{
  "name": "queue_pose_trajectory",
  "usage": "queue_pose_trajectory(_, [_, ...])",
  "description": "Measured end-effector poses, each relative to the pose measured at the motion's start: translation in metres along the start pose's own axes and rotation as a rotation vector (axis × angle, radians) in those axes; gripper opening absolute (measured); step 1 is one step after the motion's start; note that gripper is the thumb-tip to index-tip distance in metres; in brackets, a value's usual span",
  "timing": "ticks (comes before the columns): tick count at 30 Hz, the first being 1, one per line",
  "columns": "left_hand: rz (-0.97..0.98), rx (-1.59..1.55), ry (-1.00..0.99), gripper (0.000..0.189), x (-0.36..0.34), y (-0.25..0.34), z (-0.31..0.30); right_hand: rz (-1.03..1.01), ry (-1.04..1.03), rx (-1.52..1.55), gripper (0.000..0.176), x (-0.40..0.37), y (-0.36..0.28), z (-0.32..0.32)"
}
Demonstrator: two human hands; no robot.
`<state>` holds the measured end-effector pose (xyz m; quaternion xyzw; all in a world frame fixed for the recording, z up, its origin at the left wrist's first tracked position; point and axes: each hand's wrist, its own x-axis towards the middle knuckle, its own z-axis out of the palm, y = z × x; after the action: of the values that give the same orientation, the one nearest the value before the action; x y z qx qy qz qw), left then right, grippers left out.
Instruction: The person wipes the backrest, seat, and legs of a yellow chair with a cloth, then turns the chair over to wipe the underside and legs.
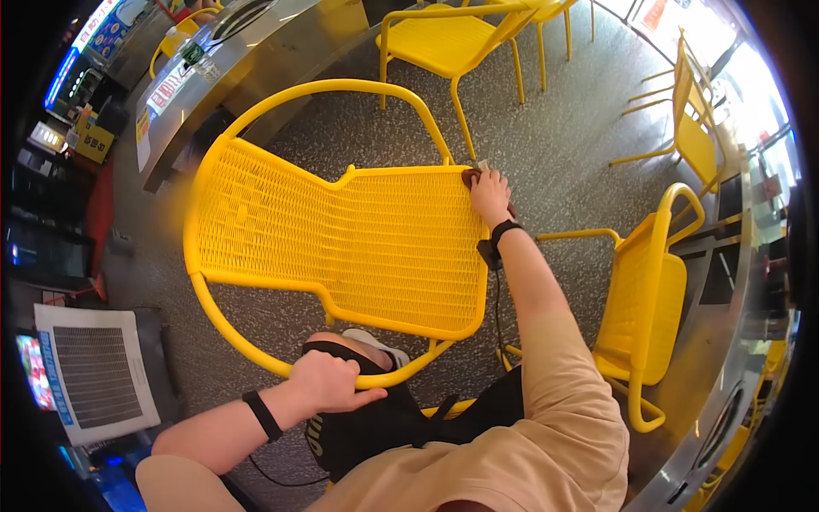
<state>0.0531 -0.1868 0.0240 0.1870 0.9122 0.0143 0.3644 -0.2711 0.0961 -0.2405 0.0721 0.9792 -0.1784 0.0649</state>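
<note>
Left hand (324,384) curled round armrest (235,340) of yellow chair (401,243), right hand (490,195) closed on dark-red cloth (468,177) at seat edge (485,286)

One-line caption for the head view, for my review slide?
Left hand grips the armrest of a yellow chair while the right hand holds a dark cloth at the seat edge.

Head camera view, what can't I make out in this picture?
- Head view: most of the dark red cloth, hidden under the right hand.
- Head view: the underside of the large yellow chair, hidden by its seat.
- Head view: the palm of the left hand, turned away.
- Head view: small print on the bottle, too small.
- Head view: the scene beyond the windows, lost in glare.
</note>
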Motion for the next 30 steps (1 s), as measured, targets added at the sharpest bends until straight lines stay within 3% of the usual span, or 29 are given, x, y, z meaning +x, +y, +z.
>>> queue_pose_trajectory(10, [0.033, 0.015, 0.118, 0.078, 0.006, -0.003, 0.011, -0.247, 0.002, -0.171, 0.037, 0.024, -0.043, 0.001])
queue_pose_trajectory(14, [0.07, 0.016, 0.202, 0.075, 0.006, -0.005, 0.016, -0.382, 0.04, -0.138, 0.035, 0.024, -0.091, 0.029])
queue_pose_trajectory(19, [0.014, 0.049, 0.146, 0.076, 0.009, -0.002, 0.014, -0.441, -0.011, -0.156, 0.033, 0.015, -0.154, 0.058])
queue_pose_trajectory(25, [-0.018, 0.093, 0.157, 0.076, 0.007, 0.004, 0.007, -0.587, 0.086, 0.018, 0.038, 0.019, -0.125, 0.063])
queue_pose_trajectory(30, [-0.003, 0.057, 0.204, 0.076, 0.003, 0.005, 0.01, -0.543, 0.171, 0.026, 0.041, 0.019, -0.072, 0.046])
